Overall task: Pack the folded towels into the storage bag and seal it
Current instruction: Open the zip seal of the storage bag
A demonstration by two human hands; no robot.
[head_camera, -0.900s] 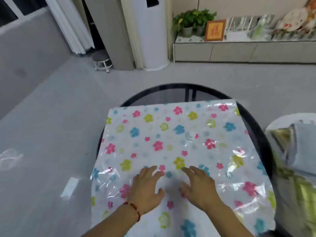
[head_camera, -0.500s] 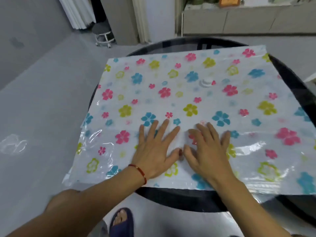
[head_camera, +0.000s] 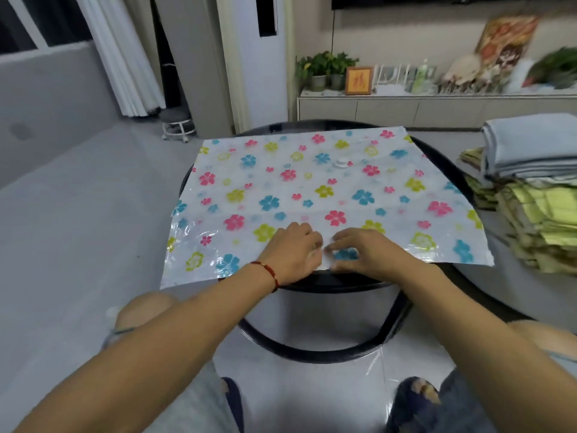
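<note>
A flat clear storage bag (head_camera: 312,189) printed with pink, blue and yellow flowers lies across a round black table (head_camera: 443,157); a white valve cap (head_camera: 341,163) sits on its far half. My left hand (head_camera: 293,253) and my right hand (head_camera: 363,250) rest side by side at the bag's near edge, fingers curled and pinching the plastic there. A stack of folded towels (head_camera: 530,151), grey on top with yellow-green ones (head_camera: 543,214) below, stands to the right, apart from the bag.
My knees and blue slippers show below the table. A low cabinet (head_camera: 406,110) with plants and a framed picture runs along the far wall. A white standing unit (head_camera: 259,57) and a small wheeled stool (head_camera: 176,125) stand at the back left.
My hands went from lying flat with spread fingers on the bag to curled and pinching its near edge. The view pulled back and up, bringing the towel stack into sight.
</note>
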